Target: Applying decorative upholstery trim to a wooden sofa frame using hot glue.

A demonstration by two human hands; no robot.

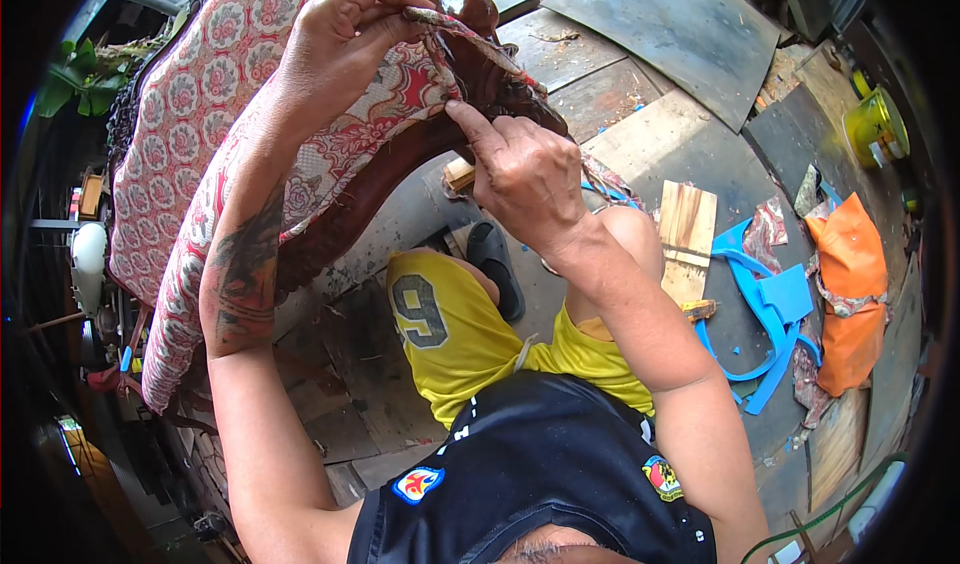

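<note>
Nearest the camera, at the lower edge: black shirt (520,464), then yellow shorts (450,334). Just past them, both bare hands at work on red-and-cream patterned fabric (405,89), which lies along a curved, dark red-brown wooden frame (400,169), upper middle of view. Left hand (345,49) grasps the fabric's upper edge, pinched between thumb and fingers, lifted off the wood. Right hand (530,169) has index finger out, tip at the fabric edge, other fingers curled; can't tell if it grips anything.

Progress, judged from this view: the broad padded panel (215,94) at left looks covered in the same pattern, so much of the covering seems done. Edge between the hands looks loose, so fixing it to the frame is probably left. Fastening elsewhere not clear.

Farther out on the floor: dark sandal (492,264), wood piece (686,226), blue scraps (785,299), orange cloth (848,294). Beyond: large dark sheet (665,29), yellow-green bucket (875,129) near the right rim.
</note>
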